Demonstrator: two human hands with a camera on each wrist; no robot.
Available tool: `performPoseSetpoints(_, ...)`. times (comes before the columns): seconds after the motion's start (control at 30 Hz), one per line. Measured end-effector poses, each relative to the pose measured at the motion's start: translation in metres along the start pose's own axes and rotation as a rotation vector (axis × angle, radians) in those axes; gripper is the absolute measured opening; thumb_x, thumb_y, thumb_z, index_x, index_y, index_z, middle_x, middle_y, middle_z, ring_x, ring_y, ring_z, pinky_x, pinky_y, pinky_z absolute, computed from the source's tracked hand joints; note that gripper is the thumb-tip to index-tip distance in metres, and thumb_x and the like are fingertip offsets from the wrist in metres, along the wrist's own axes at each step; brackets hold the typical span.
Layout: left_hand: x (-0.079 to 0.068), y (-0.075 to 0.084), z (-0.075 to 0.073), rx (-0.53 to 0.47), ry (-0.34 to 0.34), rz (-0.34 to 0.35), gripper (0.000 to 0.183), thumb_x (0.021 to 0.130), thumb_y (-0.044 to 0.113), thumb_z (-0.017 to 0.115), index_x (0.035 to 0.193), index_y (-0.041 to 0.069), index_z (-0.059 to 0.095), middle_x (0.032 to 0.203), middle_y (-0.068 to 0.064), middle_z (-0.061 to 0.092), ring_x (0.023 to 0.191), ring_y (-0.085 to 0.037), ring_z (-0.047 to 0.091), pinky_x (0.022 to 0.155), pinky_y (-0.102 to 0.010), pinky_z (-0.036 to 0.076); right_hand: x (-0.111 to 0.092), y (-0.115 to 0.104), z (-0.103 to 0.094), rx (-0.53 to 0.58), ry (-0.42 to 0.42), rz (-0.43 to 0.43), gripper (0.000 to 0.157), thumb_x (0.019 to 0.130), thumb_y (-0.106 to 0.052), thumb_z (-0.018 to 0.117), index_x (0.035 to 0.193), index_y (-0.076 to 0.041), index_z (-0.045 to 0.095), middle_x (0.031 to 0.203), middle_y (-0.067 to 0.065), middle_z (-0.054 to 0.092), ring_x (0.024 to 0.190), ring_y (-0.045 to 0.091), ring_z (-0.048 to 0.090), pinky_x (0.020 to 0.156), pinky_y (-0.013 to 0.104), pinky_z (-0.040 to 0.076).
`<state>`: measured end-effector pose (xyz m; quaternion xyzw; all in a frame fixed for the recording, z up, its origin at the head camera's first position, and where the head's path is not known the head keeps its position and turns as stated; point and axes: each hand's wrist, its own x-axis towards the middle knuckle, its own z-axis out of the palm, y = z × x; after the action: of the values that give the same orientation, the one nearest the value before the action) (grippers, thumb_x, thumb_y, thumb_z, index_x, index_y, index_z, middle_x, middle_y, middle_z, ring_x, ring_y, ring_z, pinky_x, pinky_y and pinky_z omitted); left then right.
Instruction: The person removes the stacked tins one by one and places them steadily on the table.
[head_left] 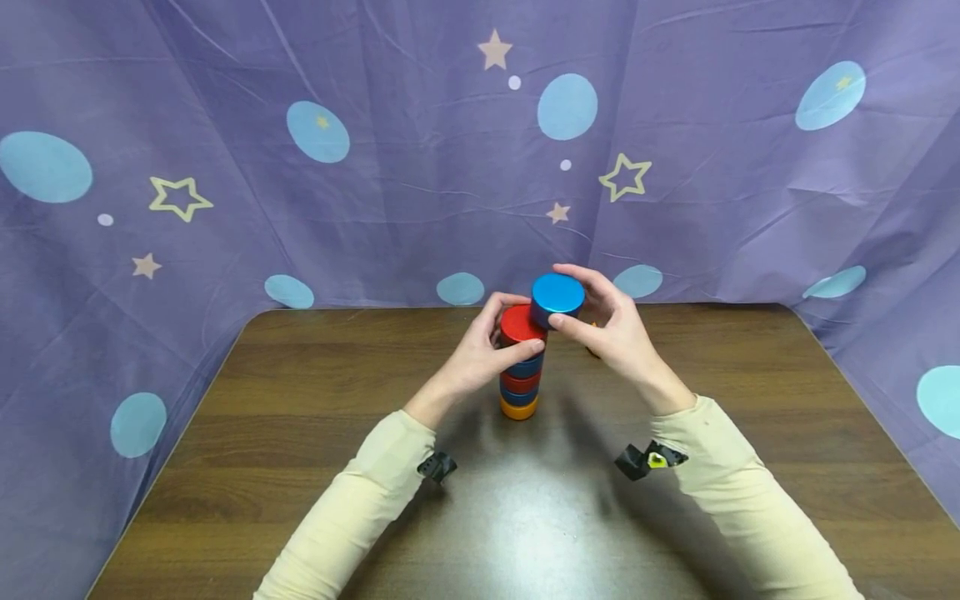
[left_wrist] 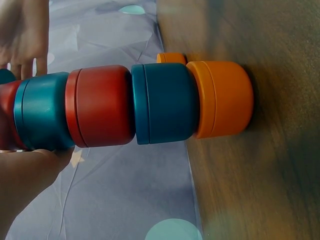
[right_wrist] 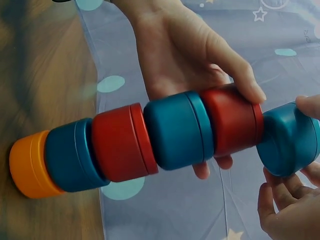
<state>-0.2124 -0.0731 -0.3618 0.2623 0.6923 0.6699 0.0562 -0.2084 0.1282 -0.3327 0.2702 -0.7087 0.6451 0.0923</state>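
Note:
A tower of round lidded tins stands on the table. Its base is an orange tin (left_wrist: 227, 100), followed upward by a blue tin (left_wrist: 170, 104), a red tin (left_wrist: 102, 106), another blue tin (right_wrist: 177, 131) and a red top tin (head_left: 521, 323). My left hand (head_left: 480, 354) holds that top tin, thumb on the near side and fingers round the far side. My right hand (head_left: 621, 333) grips a separate blue tin (head_left: 558, 298) beside the tower's top, slightly higher and to the right. In the right wrist view this tin is tilted near the red lid; whether they touch I cannot tell.
Another orange tin (left_wrist: 171, 58) stands behind the tower, mostly covered by my right hand in the head view. The brown wooden table (head_left: 315, 400) ends at a purple curtain (head_left: 420, 167) with stars and blue ovals.

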Motion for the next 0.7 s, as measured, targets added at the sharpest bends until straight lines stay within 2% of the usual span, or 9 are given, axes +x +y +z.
performPoseSetpoints(0.33, 0.001, -0.001, 0.001, -0.012, 0.009, 0.029, 0.05, 0.087, -0.002, 0.066, 0.131, -0.002, 0.041, 0.113, -0.016, 0.058, 0.098, -0.022, 0.06, 0.086, -0.036, 0.049, -0.005, 0.006, -0.015, -0.014, 0.039, 0.024, 0.054, 0.084, 0.006, 0.067, 0.135, -0.001, 0.052, 0.124, 0.012, 0.059, 0.1, 0.023, 0.059, 0.083, 0.027, 0.049)
performPoseSetpoints(0.57, 0.001, -0.001, 0.001, -0.012, 0.016, 0.023, 0.049, 0.087, -0.002, 0.067, 0.13, 0.001, 0.043, 0.113, -0.016, 0.059, 0.097, -0.021, 0.06, 0.087, -0.036, 0.049, -0.009, 0.01, -0.025, -0.025, 0.062, 0.038, 0.052, 0.084, 0.007, 0.067, 0.134, 0.002, 0.051, 0.13, 0.014, 0.055, 0.109, 0.021, 0.055, 0.093, 0.026, 0.044)
performPoseSetpoints(0.7, 0.001, -0.001, 0.001, -0.007, 0.015, 0.016, 0.049, 0.087, -0.001, 0.067, 0.13, 0.002, 0.043, 0.113, -0.015, 0.059, 0.097, -0.021, 0.06, 0.087, -0.036, 0.049, -0.011, 0.013, -0.029, -0.04, 0.071, 0.039, 0.053, 0.084, 0.008, 0.067, 0.134, 0.004, 0.051, 0.13, 0.015, 0.055, 0.109, 0.019, 0.056, 0.094, 0.024, 0.043)
